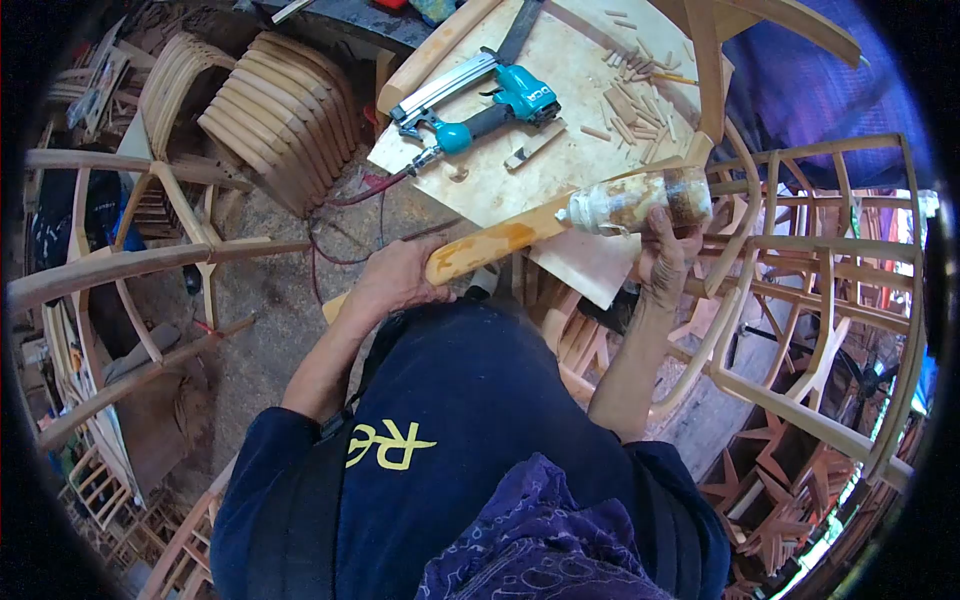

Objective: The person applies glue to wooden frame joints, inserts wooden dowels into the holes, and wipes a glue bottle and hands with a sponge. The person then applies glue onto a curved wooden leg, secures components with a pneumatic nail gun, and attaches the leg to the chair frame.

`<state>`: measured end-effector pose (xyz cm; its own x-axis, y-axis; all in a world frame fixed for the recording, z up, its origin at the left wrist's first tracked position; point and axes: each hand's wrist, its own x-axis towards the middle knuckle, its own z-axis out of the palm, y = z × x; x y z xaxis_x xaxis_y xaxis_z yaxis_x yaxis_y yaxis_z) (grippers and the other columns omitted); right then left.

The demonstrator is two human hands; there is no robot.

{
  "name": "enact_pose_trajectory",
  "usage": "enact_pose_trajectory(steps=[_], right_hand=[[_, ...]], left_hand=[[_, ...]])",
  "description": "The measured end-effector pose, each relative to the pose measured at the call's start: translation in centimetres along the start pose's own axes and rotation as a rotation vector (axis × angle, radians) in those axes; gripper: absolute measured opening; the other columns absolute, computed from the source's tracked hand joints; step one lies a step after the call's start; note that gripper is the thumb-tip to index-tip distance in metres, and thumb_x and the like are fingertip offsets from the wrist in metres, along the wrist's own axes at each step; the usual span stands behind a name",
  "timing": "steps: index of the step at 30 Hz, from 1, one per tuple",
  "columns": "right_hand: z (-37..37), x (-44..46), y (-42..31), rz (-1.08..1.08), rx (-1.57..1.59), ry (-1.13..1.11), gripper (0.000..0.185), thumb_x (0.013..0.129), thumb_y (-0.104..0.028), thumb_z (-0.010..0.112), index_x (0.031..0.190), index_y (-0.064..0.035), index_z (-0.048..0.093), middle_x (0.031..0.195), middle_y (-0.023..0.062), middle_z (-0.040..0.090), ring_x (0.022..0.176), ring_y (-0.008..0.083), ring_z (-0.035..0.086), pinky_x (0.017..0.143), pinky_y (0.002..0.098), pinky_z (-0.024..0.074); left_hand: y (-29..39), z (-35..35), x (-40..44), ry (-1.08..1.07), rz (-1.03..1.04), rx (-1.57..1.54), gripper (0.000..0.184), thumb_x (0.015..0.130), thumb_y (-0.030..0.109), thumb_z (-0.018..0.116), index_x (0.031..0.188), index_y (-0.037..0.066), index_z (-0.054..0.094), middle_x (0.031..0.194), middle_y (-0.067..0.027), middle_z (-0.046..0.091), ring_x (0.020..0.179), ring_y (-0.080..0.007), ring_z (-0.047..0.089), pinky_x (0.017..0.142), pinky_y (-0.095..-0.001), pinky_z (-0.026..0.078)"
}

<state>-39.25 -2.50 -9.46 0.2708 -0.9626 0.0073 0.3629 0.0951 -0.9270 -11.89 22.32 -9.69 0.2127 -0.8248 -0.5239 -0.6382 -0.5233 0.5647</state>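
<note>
My left hand (402, 277) is closed round the lower end of a pale wooden piece (500, 242), which slants up to the right over the edge of the work board (480, 190). Brownish wet-looking patches show on the wood. In my right hand (664, 248) is a clear, smeared bottle (645, 200), lying on its side with its white nozzle pointing left at the wooden piece. My fingers wrap its underside near the right end.
A teal nail gun (500, 105) with a dark red hose lies on the board, near small wooden sticks (640, 120). Curved slats (280, 115) are stacked at upper left. Wooden frames (825, 250) stand at right, others (160, 260) at left.
</note>
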Motion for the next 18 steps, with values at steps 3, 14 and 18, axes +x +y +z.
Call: enact_pose_trajectory(steps=[3, 14, 18], right_hand=[[0.0, -0.1, 0.4, 0.020, 0.009, 0.023, 0.063, 0.082, 0.005, 0.081, 0.138, -0.0010, 0.054, 0.125, 0.0111, 0.066, 0.110, 0.0204, 0.067, 0.096, 0.0346, 0.0569], [1.7, -0.4, 0.8, -0.021, 0.035, 0.047, 0.062, 0.081, 0.004, 0.082, 0.136, -0.0035, 0.054, 0.120, 0.0069, 0.066, 0.103, 0.0174, 0.067, 0.092, 0.0319, 0.0572], [0.1, -0.8, 1.0, 0.012, -0.058, 0.032, 0.060, 0.081, 0.003, 0.083, 0.134, -0.0024, 0.056, 0.120, 0.0062, 0.066, 0.104, 0.0166, 0.067, 0.092, 0.0308, 0.0567]], left_hand=[[-0.5, 0.4, 0.2, 0.004, 0.016, 0.000, 0.069, 0.067, 0.038, 0.090, 0.127, 0.014, 0.067, 0.106, -0.0195, 0.075, 0.103, -0.0409, 0.070, 0.090, -0.0503, 0.055], [0.2, -0.5, 0.0, -0.012, 0.017, -0.005, 0.071, 0.068, 0.038, 0.090, 0.130, 0.016, 0.065, 0.107, -0.0193, 0.074, 0.103, -0.0412, 0.069, 0.089, -0.0511, 0.055], [0.5, -0.9, 0.1, -0.038, 0.013, -0.021, 0.073, 0.068, 0.039, 0.090, 0.133, 0.018, 0.065, 0.108, -0.0194, 0.074, 0.105, -0.0411, 0.069, 0.089, -0.0509, 0.055]])
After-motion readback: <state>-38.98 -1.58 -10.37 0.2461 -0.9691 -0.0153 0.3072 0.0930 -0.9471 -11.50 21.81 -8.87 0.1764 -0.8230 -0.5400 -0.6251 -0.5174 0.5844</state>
